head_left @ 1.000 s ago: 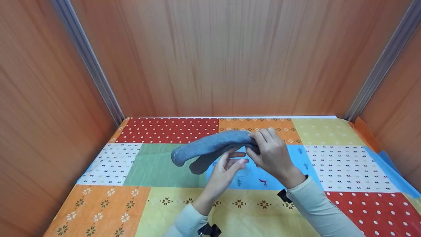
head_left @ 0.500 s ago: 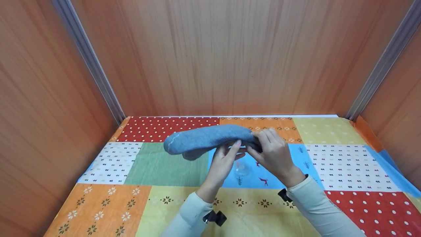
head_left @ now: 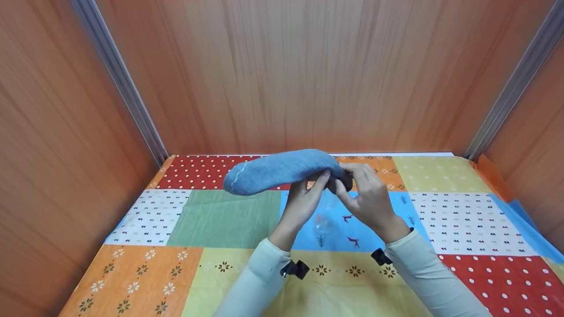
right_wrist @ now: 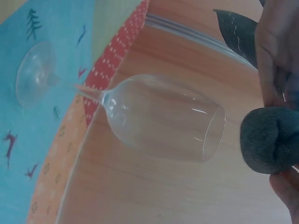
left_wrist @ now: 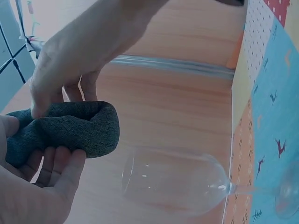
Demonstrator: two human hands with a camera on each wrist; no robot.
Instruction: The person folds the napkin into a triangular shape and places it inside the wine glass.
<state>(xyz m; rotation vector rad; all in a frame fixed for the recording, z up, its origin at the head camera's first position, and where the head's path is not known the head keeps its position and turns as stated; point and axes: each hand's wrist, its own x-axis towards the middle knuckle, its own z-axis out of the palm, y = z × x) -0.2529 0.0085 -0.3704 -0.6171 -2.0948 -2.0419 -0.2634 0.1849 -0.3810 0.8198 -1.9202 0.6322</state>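
A pair of grey-blue socks is held up in the air by both hands, toe end pointing left with a pale seam line. My left hand grips the socks from below, thumb up against the fabric. My right hand pinches the bunched dark cuff end between thumb and fingers. In the left wrist view the cuff looks like a folded, rolled tube, fingers on both sides. Upright beneath the hands stands a clear wine glass, its rim a little below the socks.
A patchwork-patterned cloth covers the table. Wooden panels rise at the back and both sides, joined by metal corner posts. The glass base rests on the blue patch, close in front of the hands.
My left hand, loose beneath the socks earlier, has risen and taken hold near the cuff. The socks have lifted, and the second toe has swung out of sight behind the first.
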